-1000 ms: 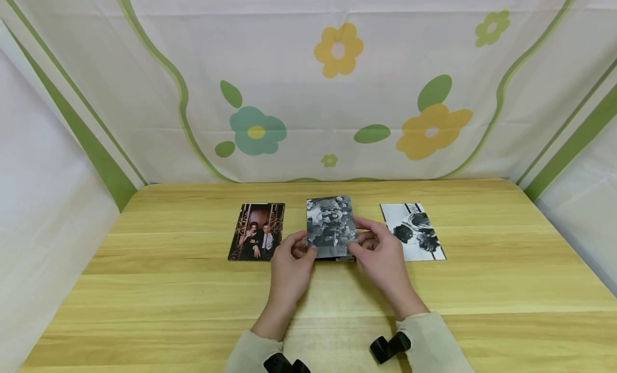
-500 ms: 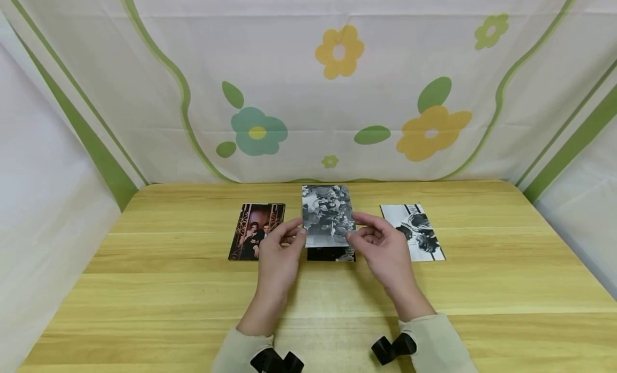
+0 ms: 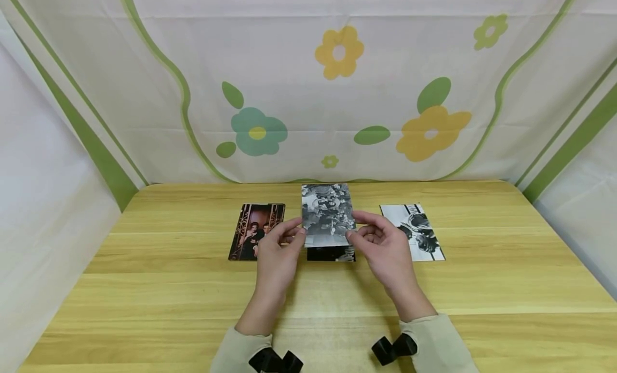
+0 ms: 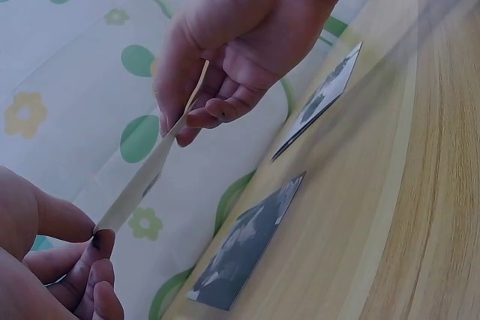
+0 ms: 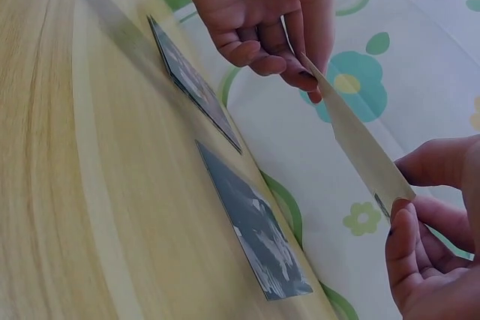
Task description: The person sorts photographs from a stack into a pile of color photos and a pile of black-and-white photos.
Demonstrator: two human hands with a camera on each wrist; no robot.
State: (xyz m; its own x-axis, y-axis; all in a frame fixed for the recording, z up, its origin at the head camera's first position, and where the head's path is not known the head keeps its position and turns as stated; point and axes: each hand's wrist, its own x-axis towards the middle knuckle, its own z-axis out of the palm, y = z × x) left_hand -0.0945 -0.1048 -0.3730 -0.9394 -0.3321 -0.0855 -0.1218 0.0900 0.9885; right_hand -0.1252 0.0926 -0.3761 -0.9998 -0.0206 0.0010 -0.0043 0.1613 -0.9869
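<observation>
Both hands hold a black-and-white photo [image 3: 326,215] upright above the wooden table [image 3: 168,298]. My left hand [image 3: 300,232] pinches its lower left edge, and my right hand [image 3: 353,232] pinches its lower right edge. In the left wrist view the photo [image 4: 150,166] shows edge-on between the left hand [image 4: 97,239] and the right hand [image 4: 184,121]. The right wrist view shows the same photo [image 5: 352,136] between the right hand [image 5: 391,207] and the left hand [image 5: 306,73]. A dark photo [image 3: 331,253] lies flat on the table just below the held one.
A colour photo of two people [image 3: 257,231] lies to the left, a black-and-white photo [image 3: 413,231] to the right. A floral cloth backdrop [image 3: 337,94] closes the back and sides. Black straps [image 3: 391,347] sit at my wrists.
The held photo rose from the table and tilted upright, uncovering the dark photo beneath. In the last half second it hardly moved.
</observation>
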